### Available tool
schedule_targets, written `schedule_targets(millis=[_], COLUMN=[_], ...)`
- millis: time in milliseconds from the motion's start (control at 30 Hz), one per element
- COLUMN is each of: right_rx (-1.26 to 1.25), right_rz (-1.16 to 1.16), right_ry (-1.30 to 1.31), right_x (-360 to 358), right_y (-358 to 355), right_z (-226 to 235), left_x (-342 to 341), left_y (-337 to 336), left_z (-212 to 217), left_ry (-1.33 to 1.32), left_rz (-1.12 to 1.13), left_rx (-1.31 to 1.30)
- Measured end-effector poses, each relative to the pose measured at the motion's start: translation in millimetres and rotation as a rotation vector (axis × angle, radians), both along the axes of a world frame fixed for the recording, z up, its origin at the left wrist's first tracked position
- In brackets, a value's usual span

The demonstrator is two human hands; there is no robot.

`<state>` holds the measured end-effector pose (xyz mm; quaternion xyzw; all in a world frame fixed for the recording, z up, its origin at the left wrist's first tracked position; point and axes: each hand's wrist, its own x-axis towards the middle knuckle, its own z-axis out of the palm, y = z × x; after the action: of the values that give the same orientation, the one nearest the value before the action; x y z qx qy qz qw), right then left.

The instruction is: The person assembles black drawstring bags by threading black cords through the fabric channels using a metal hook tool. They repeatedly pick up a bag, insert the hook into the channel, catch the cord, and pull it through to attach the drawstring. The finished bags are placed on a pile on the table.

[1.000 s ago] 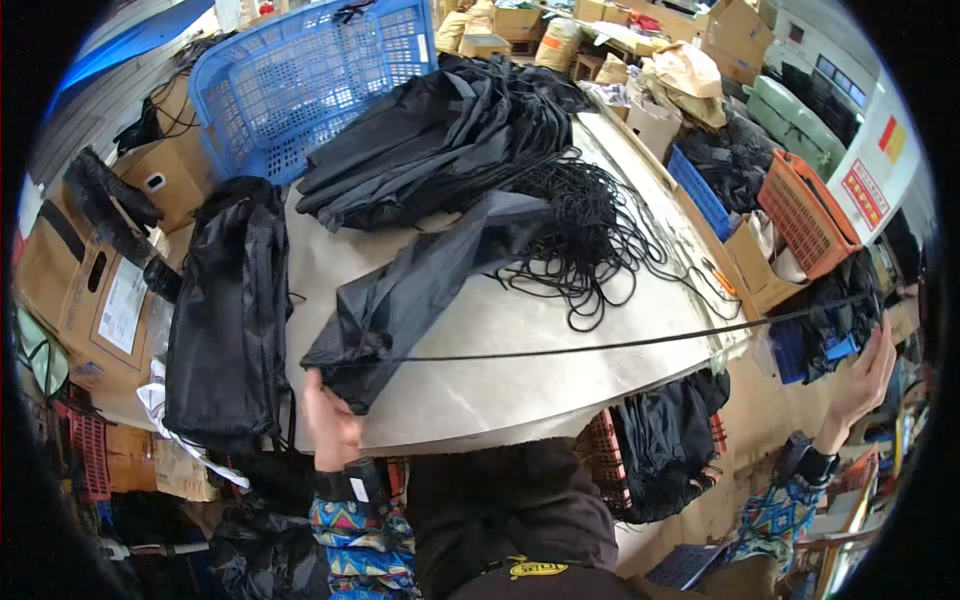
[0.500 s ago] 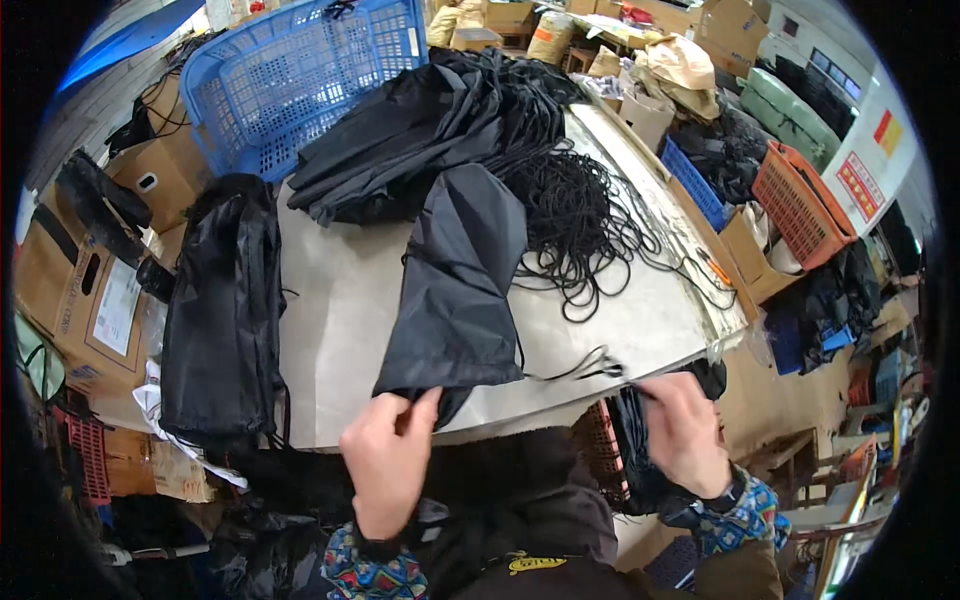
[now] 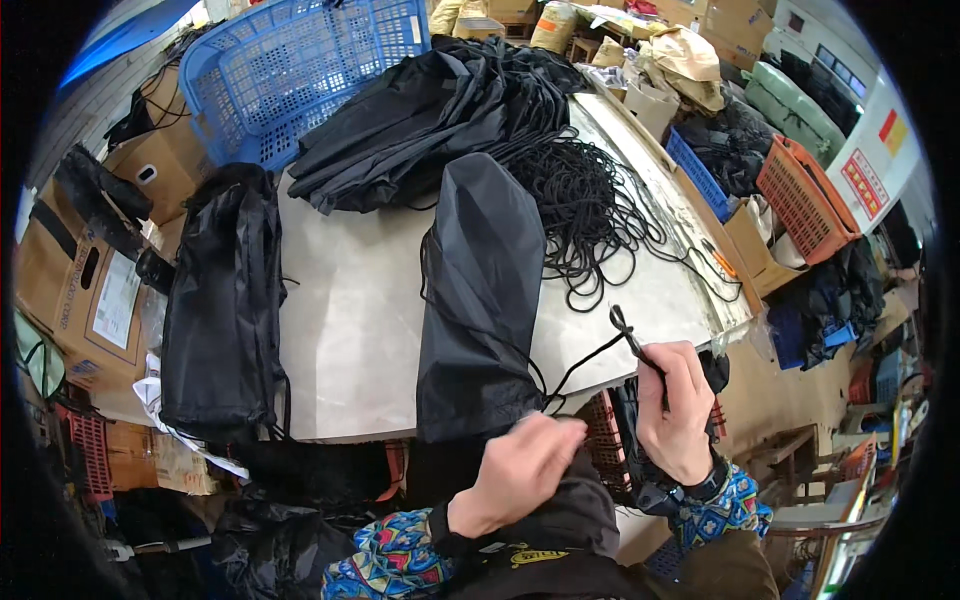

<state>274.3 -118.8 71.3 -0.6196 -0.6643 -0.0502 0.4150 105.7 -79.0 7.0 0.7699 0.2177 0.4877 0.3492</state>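
A black drawstring bag (image 3: 480, 300) lies lengthwise on the pale tabletop, its lower end at the near edge. A thin black cord (image 3: 590, 362) runs from its lower right corner. My right hand (image 3: 677, 412) is closed on the cord, pinching it between thumb and fingers, and a small loop stands up above them. My left hand (image 3: 528, 468) is at the bag's lower right corner. Motion smears its fingers, so what they grip, if anything, does not show. Left of the bag lies a stack of similar black bags (image 3: 222, 310).
Behind the bag are a heap of black fabric (image 3: 420, 120) and a tangle of black cords (image 3: 585, 200). A blue plastic basket (image 3: 300, 80) stands at the far left. Orange-handled snips (image 3: 720, 260) lie by the table's right edge. Cardboard boxes (image 3: 95, 310) stand left; an orange crate (image 3: 808, 200) is right.
My left hand has moved right, from the bag's lower edge to its corner. The bag has straightened and shifted slightly right. My right hand has turned upward, with the cord's loop now raised.
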Motion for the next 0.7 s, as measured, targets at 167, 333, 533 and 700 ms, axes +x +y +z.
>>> schedule_targets(millis=[167,333,533,700], right_rx=[-0.048,0.078,0.137,-0.04], right_rz=[0.219,-0.127,-0.201,0.077], right_ry=[0.02,-0.142,-0.251,-0.101], right_x=[-10,17,52,25], right_y=[-8,6,-5,5], right_z=[2,-2,-5,1], left_x=[15,8,-40,-30], left_y=[14,3,23,28], left_z=[20,-1,28,23], left_ry=[-0.127,0.074,0.021,0.22], left_rz=[-0.133,-0.378,-0.251,-0.04], left_rx=[-0.569,-0.114,-0.245,0.007])
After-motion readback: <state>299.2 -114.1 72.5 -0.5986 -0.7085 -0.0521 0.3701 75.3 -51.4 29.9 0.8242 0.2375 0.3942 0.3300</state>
